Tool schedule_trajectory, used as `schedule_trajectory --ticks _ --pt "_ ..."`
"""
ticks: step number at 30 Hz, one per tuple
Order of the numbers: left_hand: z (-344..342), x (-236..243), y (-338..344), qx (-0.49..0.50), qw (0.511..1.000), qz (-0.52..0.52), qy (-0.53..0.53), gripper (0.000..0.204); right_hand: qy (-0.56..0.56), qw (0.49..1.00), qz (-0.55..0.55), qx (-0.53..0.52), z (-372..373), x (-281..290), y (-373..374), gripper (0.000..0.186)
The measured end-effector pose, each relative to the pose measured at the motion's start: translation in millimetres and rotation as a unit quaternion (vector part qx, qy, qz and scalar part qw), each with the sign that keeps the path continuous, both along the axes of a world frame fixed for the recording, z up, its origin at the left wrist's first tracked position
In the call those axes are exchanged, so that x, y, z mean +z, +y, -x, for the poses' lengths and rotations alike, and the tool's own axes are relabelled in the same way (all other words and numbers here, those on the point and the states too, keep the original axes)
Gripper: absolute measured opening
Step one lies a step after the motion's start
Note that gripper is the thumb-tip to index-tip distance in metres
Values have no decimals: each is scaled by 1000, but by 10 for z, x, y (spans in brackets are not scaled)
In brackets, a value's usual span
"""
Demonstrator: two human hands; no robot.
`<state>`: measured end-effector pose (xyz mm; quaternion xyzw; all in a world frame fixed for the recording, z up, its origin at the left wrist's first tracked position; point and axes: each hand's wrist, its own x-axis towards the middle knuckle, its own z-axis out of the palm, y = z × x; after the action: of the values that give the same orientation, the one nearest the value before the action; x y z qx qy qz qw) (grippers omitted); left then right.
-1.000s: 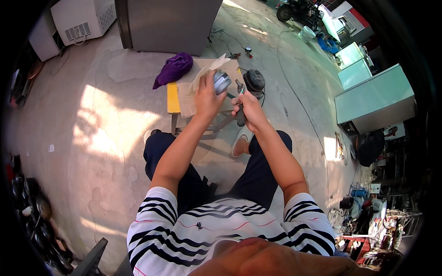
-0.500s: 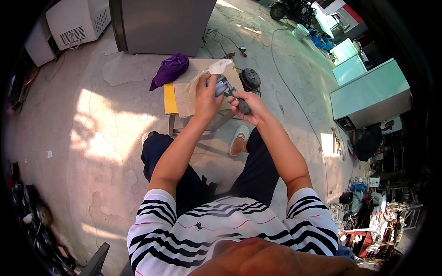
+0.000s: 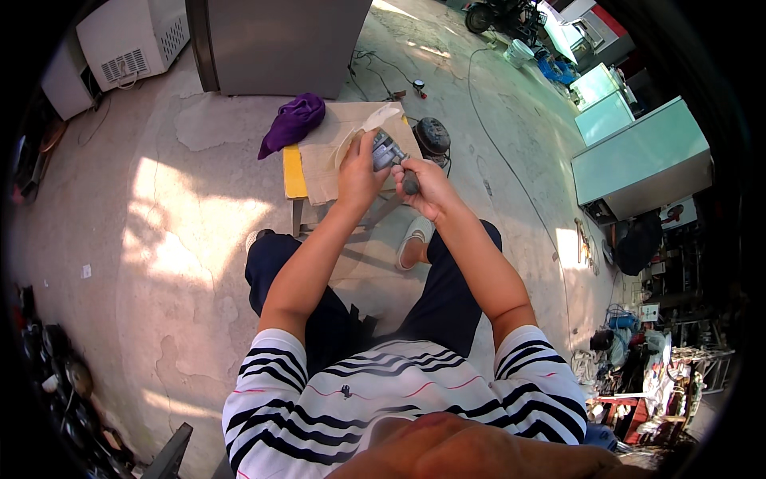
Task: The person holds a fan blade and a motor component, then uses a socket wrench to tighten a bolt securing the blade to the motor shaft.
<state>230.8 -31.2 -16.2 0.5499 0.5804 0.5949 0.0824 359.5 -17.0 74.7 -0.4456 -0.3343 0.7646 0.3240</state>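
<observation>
Above a small bench with a yellow edge (image 3: 294, 182), my left hand (image 3: 357, 177) is wrapped round a grey metal machine part (image 3: 386, 149). A pale, thin sheet (image 3: 381, 118) sticks out behind that hand. My right hand (image 3: 429, 190) is closed on a tool with a dark rounded handle (image 3: 411, 183). Its upper end meets the metal part; the exact tip is too small to make out. Brown cardboard (image 3: 321, 176) covers the bench top beneath both hands. At the bench's left corner lies a bunched purple cloth (image 3: 294, 124).
A dark round compressor (image 3: 432, 136) sits right of the bench. Beyond are a grey fridge (image 3: 279, 48), cables and a small gauge (image 3: 419, 85) on the floor. A pale green fridge (image 3: 638, 164) lies to the right, with piled parts (image 3: 654, 375) nearer me.
My right hand has turned, and the dark handle now points more straight down toward me. The left hand has tilted slightly, showing more of the metal part.
</observation>
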Motion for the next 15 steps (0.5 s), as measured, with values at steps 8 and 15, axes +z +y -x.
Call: schedule_trajectory --ticks 8,15 --pt "-4 -81 -11 11 1000 -10 -12 76 -79 991 -108 3 50 -171 -89 13" --pt "33 -69 25 29 998 -44 -19 66 -131 968 -214 16 141 -206 -238 11"
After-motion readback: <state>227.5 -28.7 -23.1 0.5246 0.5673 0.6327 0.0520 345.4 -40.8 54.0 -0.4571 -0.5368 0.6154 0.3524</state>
